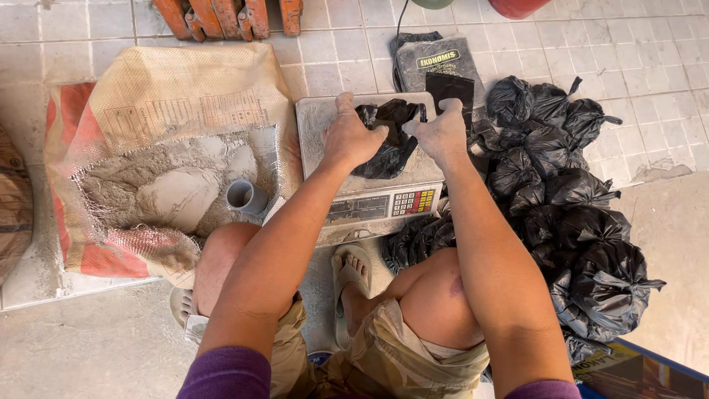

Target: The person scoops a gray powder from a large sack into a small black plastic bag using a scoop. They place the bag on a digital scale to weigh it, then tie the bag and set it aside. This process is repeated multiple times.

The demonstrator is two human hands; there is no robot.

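**Black bag worked open on the scale platform**

A thin, crinkled black plastic bag (390, 140) lies slack on the flat metal platform of a digital scale (317, 118), gathered into glossy folds between both hands. The left hand (351, 137) grips the bag's left edge, fingers curled and pinching the film, thumb pointing toward the middle. The right hand (442, 133) is closed on the bag's right edge, its fingers bent over the plastic; both hands are dusted grey.

The platform is scuffed and powdery, a dull rounded rectangle. On the near face of the scale sits a keypad (413, 201) of small coloured buttons beside a dark display strip.

Left of the scale, a woven sack (155, 96) of coarse tan and red weave is cut open, showing fine grey powder (177, 188) heaped in soft, smooth mounds. A short grey pipe section (246, 196), cylindrical and hollow, stands in the powder just beside the scale's left corner.

Right of the scale lies a pile of tied black bags (569, 199), bulging, knotted at the top, shiny and wrinkled. Beyond the scale, a flat stack of folded black bags (443, 63) rests on the pale square floor tiles (650, 52). Below the scale, the person's bare knees and a grey sandal (351, 270) sit on rough concrete.
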